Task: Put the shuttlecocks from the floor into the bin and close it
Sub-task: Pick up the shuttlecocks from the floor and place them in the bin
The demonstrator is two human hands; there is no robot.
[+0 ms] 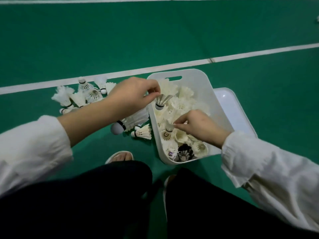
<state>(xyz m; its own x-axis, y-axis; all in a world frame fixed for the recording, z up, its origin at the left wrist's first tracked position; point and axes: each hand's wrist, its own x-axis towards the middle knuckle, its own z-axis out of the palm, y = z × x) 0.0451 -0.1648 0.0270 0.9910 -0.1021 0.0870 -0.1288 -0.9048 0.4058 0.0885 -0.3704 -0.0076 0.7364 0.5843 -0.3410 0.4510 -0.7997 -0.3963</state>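
both hands are over the white bin [203,80]: left hand [131,95] pinches a shuttlecock [161,101] at the rim, right hand [198,125] pinches another shuttlecock [169,126] inside. more loose shuttlecocks [81,95] lie on the green floor [155,35] left of it; the lid [236,109] rests beside it.

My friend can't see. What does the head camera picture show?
Two hands drop shuttlecocks into a white bin on a green court floor: the left hand pinches one shuttlecock above the bin, and the right hand sets another on the pile inside. More shuttlecocks lie on the floor left of the bin, and its lid lies beside it.
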